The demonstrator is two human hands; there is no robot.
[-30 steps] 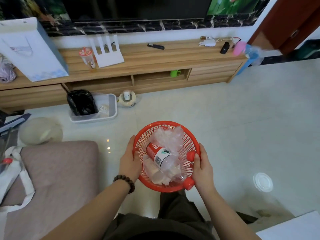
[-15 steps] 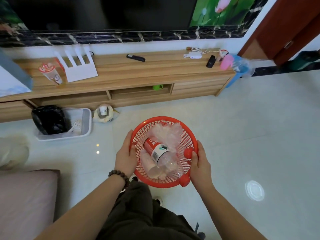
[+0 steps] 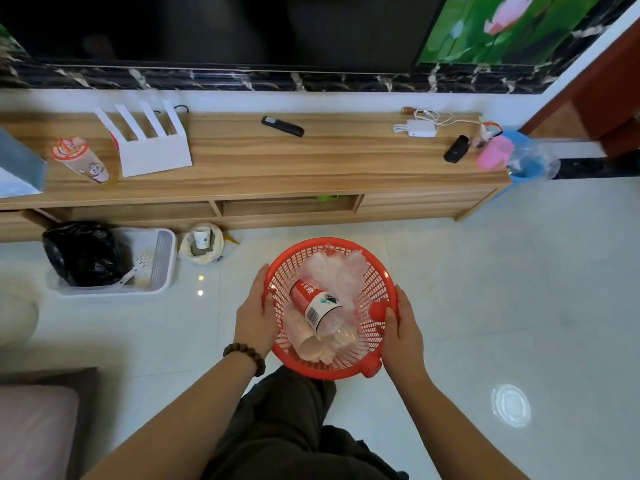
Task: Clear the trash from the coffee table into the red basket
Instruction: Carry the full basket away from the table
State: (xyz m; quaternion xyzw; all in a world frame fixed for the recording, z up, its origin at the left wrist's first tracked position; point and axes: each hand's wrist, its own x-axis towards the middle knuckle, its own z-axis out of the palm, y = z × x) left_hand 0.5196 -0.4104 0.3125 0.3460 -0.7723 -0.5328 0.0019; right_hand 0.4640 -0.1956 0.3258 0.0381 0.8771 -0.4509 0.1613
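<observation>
I hold the round red basket [image 3: 377,271] in front of me above the tiled floor. My left hand [image 3: 254,313] grips its left rim and my right hand [image 3: 403,329] grips its right rim, by a red knob. Inside lie a clear plastic bottle with a red and white label [image 3: 313,303], crumpled clear plastic [image 3: 337,270] and a pale paper cup [image 3: 310,346]. The coffee table is out of view.
A long wooden TV cabinet [image 3: 259,168] runs across ahead, bearing a drink cup, white router, remote and chargers. On the floor stand a white tray with a black bag [image 3: 83,252], a small bowl [image 3: 202,242] and a blue bin [image 3: 524,161]. A cushion [image 3: 34,427] sits lower left.
I have stepped forward and to the right with the basket in both hands. The TV cabinet is nearer and the cushion has slid toward the lower left corner.
</observation>
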